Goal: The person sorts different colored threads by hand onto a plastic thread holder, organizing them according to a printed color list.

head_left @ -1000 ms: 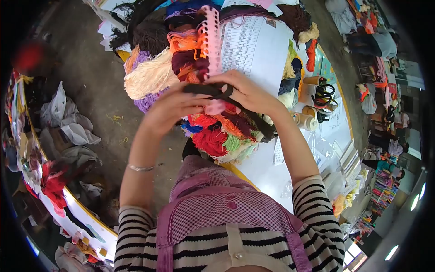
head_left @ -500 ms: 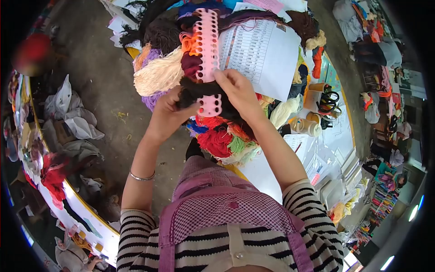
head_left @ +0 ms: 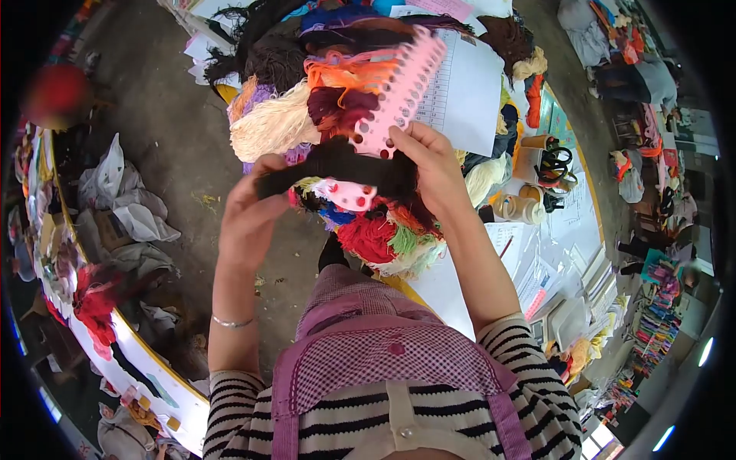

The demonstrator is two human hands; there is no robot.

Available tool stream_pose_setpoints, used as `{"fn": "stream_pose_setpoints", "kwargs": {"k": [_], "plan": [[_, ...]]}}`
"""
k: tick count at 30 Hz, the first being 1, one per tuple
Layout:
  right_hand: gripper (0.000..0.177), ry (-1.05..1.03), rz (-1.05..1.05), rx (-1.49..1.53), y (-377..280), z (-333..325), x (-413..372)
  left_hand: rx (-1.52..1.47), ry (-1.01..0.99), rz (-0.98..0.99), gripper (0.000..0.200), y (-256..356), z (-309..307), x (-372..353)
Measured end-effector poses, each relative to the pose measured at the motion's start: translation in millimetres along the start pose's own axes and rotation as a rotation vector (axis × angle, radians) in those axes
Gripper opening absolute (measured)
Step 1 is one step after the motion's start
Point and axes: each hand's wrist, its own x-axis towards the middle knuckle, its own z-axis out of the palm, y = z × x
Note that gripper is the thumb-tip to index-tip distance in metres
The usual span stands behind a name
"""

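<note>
A pink thread card [head_left: 406, 88] with rows of holes along its edges tilts up to the right. My right hand [head_left: 435, 165] pinches its right edge, thumb and fingers closed. A bundle of black thread [head_left: 326, 169] stretches across the lower part of the card. My left hand [head_left: 249, 207] is closed on the left end of this bundle, beside the card. Orange thread [head_left: 345, 73] and dark red thread [head_left: 333, 111] hang at the card's left side. Below the black bundle, the card's lower end [head_left: 349, 195] shows.
Thread skeins lie beneath my hands, among them a cream one [head_left: 272, 126] and a red one [head_left: 368, 238]. A printed list [head_left: 471, 100] lies at the right, near a container with scissors [head_left: 556, 169]. White plastic bags [head_left: 138, 199] lie on the floor at left.
The pink card has tilted from nearly upright to leaning right. My left hand has moved left and down, drawing the black thread out sideways. My right hand has shifted slightly right.
</note>
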Motion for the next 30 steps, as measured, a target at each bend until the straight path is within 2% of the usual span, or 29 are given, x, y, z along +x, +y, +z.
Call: {"fn": "stream_pose_setpoints", "kwargs": {"k": [1, 2, 4, 8, 10, 11, 15, 17, 18, 20, 21, 24, 25, 26, 28, 29, 30], "plan": [[0.014, -0.006, -0.029, -0.032, 0, -1, -4, -0.305, 0.029, -0.073, 0.029, 5, -6, -8], [0.014, -0.004, -0.03, -0.032, 1, -1, -8, -0.305, 0.027, -0.073, 0.029, 7, -12, -15], [0.015, -0.023, -0.019, -0.091, 1, -3, -13, -0.518, 0.065, 0.042, 0.031, 8, -28, -27], [0.017, -0.045, -0.069, -0.149, 2, -19, -17, -0.537, 0.209, 0.111, 0.026, 25, -73, -40], [0.018, -0.07, -0.034, -0.178, 1, -23, -18, -0.607, 0.262, 0.092, 0.024, 27, -90, -40], [0.017, -0.072, 0.024, -0.147, -4, -14, -24, -0.575, 0.369, 0.05, 0.021, 31, -86, -39], [0.017, -0.06, -0.001, -0.187, -7, -19, -29, -0.611, 0.338, 0.069, 0.018, 32, -75, -36], [0.017, -0.034, -0.006, -0.158, -13, -28, -30, -0.004, 0.487, -0.106, 0.016, 39, -58, -40], [0.017, -0.015, -0.007, -0.127, -16, -32, -31, -0.011, 0.484, -0.11, 0.016, 37, -66, -43], [0.016, -0.025, 0.012, -0.113, -14, -32, -34, -0.157, 0.2, -0.062, 0.023, 35, -89, -47], [0.015, -0.04, 0.031, -0.093, -12, -31, -35, -0.448, 0.264, -0.074, 0.025, 37, -90, -48], [0.015, -0.054, 0.045, -0.075, -8, -36, -36, -0.554, 0.212, -0.075, 0.033, 31, -79, -47], [0.014, -0.031, 0.076, -0.072, -8, -37, -36, -0.468, 0.458, -0.051, 0.037, 30, -68, -51], [0.014, -0.006, 0.109, -0.069, -7, -38, -36, -0.466, 0.456, -0.057, 0.037, 32, -53, -46], [0.013, 0.032, 0.107, -0.071, 2, -45, -35, -0.576, -0.127, 0.314, 0.041, 38, -31, -35], [0.013, 0.093, 0.097, -0.075, 5, -46, -34, -0.605, -0.129, 0.214, 0.039, 39, -32, -35], [0.013, 0.15, 0.085, -0.082, 8, -46, -31, -0.606, -0.127, 0.219, 0.039, 39, -32, -33]]}}
